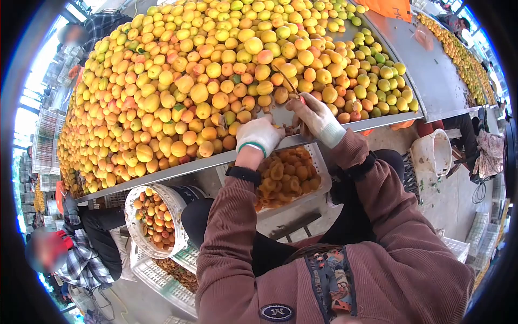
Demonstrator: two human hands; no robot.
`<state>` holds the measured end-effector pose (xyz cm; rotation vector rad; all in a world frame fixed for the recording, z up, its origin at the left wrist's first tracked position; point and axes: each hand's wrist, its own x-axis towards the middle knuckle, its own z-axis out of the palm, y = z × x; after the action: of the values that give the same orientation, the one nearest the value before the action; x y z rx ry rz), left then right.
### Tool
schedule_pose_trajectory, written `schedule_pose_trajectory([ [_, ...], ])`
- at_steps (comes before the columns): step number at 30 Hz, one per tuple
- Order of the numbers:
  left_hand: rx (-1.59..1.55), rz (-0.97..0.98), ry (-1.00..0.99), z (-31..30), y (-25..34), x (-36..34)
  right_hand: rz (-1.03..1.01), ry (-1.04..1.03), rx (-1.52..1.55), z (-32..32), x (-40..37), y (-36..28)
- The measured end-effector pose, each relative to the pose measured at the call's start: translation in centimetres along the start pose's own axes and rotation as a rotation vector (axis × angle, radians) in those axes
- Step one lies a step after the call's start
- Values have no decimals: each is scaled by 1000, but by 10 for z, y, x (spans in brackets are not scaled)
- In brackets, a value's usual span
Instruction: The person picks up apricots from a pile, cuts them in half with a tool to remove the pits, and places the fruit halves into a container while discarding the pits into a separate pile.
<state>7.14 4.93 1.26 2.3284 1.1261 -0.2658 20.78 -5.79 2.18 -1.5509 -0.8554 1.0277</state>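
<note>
Both hands wear white gloves at the near edge of a metal table (345,127) heaped with yellow-orange apricots (162,92). My left hand (258,133) has its fingers curled at the table's edge; what they hold, if anything, is hidden. Just right of it, my right hand (317,116) is closed around a thin, curved tool (286,80), whose tip points up and left over the fruit. Below my hands, a white crate (324,186) holds halved apricots (286,173).
At lower left a white bucket (182,237) of small fruit stands by a crate (156,281). Another white bucket (431,154) is at right. People sit at far left (81,264) and upper left (105,24). Greener apricots (380,81) lie at the table's right.
</note>
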Motion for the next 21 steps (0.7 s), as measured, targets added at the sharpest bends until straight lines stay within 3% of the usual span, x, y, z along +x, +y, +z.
schedule_pose_trajectory([
  [3,19,-37,44,0,0,1,64,-20,90,1,-2,7],
  [5,-545,-47,272,3,-14,5,66,-4,163,0,-2,8],
  [6,-812,330,413,2,-21,5,58,9,168,1,-3,6],
  [7,-1393,54,201,4,-21,6,41,-12,180,2,-4,4],
  [9,-1760,161,-39,-4,-18,-7,69,-65,231,8,-9,-1],
  [11,-1806,194,19,-2,-11,-14,-24,-102,202,15,-10,5],
  [13,-1647,287,71,5,-17,-14,-189,-118,229,18,-9,11],
  [14,-1194,383,327,4,-15,-18,-188,-119,231,18,-11,9],
  [15,-1193,382,327,1,-15,-21,-167,-130,218,17,-14,5],
  [17,-1956,320,-45,-7,-13,-27,-148,-141,203,17,-16,0],
  [21,-1851,314,74,5,-16,-21,-278,-112,12,28,-22,-5],
])
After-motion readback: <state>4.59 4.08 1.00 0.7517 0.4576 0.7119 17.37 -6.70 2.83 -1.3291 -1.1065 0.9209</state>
